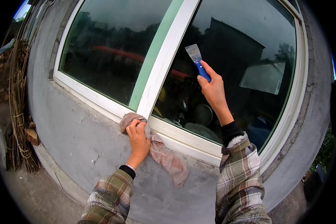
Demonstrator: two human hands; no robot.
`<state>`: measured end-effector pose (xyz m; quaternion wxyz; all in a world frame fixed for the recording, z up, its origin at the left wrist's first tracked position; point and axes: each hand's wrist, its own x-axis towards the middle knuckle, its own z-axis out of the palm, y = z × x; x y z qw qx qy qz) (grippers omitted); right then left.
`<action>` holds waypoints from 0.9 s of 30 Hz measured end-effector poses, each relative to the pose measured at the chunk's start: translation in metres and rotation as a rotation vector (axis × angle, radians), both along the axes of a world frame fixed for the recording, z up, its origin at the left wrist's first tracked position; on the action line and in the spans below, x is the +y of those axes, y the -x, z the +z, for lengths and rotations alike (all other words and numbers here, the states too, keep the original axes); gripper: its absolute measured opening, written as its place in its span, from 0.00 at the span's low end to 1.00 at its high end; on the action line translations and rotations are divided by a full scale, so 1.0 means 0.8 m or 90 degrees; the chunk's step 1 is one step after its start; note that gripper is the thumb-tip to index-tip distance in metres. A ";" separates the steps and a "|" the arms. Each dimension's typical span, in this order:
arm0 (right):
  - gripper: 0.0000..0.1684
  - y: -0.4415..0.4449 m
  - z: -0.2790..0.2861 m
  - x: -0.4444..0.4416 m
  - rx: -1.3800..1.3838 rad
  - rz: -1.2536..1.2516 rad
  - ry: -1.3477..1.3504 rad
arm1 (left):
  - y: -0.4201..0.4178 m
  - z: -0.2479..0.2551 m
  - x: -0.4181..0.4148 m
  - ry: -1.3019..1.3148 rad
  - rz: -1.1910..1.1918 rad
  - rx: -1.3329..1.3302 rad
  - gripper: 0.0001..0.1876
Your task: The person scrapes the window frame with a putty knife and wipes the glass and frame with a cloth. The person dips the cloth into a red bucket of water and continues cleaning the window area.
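My left hand [138, 138] grips a bunched, dirty pinkish cloth [169, 165] against the bottom rail of a white window frame [193, 137], where the middle upright meets it. The cloth's loose end hangs down over the grey wall. In my right hand [212, 89] is a putty knife [194, 53] with a blue handle and a smudged metal blade pointing up and left. It is in front of the right window pane [232, 58]; whether the blade touches the glass, I cannot tell. The left window pane [109, 53] has a pale green strip along its right side.
Around the window runs a grey rendered wall [81, 134] with a rough sill edge. Bundled dry sticks [18, 112] lean at the left, with a cut log [32, 136] beside them. Concrete ground [39, 196] shows at lower left, and green plants [324, 151] at far right.
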<state>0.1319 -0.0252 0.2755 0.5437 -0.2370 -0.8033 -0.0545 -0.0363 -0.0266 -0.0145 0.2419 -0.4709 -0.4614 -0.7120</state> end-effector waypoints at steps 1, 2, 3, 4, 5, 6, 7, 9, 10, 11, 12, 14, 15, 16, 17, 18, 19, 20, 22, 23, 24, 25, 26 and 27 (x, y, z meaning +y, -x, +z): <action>0.30 -0.005 0.009 0.002 0.004 -0.003 -0.004 | -0.004 0.001 0.000 0.005 -0.007 0.005 0.27; 0.31 -0.008 0.028 0.007 0.012 -0.024 -0.040 | -0.007 0.004 0.001 0.002 -0.013 0.006 0.27; 0.31 -0.009 0.047 0.014 0.035 -0.010 -0.058 | -0.009 0.006 0.001 0.001 -0.016 0.006 0.27; 0.32 -0.002 0.062 0.003 0.056 0.030 0.013 | -0.008 0.005 0.000 0.002 -0.014 0.003 0.27; 0.32 0.003 0.074 -0.009 0.077 0.069 0.083 | -0.007 0.005 0.000 0.002 -0.014 0.002 0.26; 0.32 0.007 0.078 -0.013 0.073 0.075 0.081 | -0.005 0.004 0.000 0.002 -0.013 0.001 0.26; 0.33 0.010 0.081 -0.016 0.070 0.081 0.079 | -0.003 0.003 -0.001 0.002 -0.013 0.001 0.26; 0.33 0.010 0.081 -0.014 0.061 0.078 0.066 | -0.004 0.005 -0.003 -0.005 -0.016 0.001 0.27; 0.33 0.005 0.077 -0.009 0.055 0.070 0.055 | -0.004 0.007 -0.003 -0.009 -0.018 0.001 0.27; 0.33 -0.001 0.074 -0.007 0.050 0.063 0.043 | -0.004 0.005 -0.001 -0.009 -0.018 0.001 0.27; 0.34 -0.002 0.072 -0.011 0.057 0.074 0.060 | -0.003 0.003 0.000 -0.009 -0.016 0.001 0.27; 0.34 -0.002 0.071 -0.021 0.070 0.098 0.093 | 0.001 0.001 0.003 -0.012 -0.010 0.001 0.27; 0.34 -0.002 0.073 -0.022 0.074 0.093 0.100 | -0.001 0.001 0.003 -0.013 -0.012 0.002 0.28; 0.34 -0.002 0.076 -0.023 0.079 0.089 0.108 | -0.003 0.002 0.002 -0.014 -0.014 0.004 0.28; 0.34 -0.001 0.080 -0.023 0.083 0.085 0.115 | -0.004 0.002 0.002 -0.016 -0.015 0.003 0.28; 0.34 0.000 0.083 -0.024 0.087 0.100 0.120 | -0.004 0.004 0.000 -0.016 -0.016 0.003 0.28; 0.34 0.002 0.088 -0.024 0.091 0.115 0.124 | -0.005 0.005 -0.002 -0.017 -0.017 0.003 0.28; 0.34 0.003 0.089 -0.023 0.095 0.129 0.128 | -0.006 0.006 -0.003 -0.015 -0.023 0.002 0.28; 0.34 0.005 0.080 -0.021 0.083 0.115 0.115 | -0.003 0.008 -0.005 -0.014 -0.029 -0.001 0.28; 0.35 0.005 0.074 -0.019 0.076 0.108 0.108 | -0.003 0.005 -0.004 -0.012 -0.024 0.001 0.28; 0.35 0.003 0.069 -0.019 0.064 0.102 0.107 | -0.002 0.004 -0.003 -0.013 -0.020 0.003 0.27; 0.35 0.003 0.071 -0.019 0.070 0.108 0.111 | -0.001 0.004 -0.001 -0.014 -0.015 0.006 0.27; 0.35 0.002 0.075 -0.018 0.076 0.115 0.116 | -0.001 0.003 0.001 -0.015 -0.015 0.004 0.27; 0.35 -0.001 0.077 -0.019 0.083 0.118 0.123 | -0.003 0.004 -0.001 -0.014 -0.018 0.004 0.27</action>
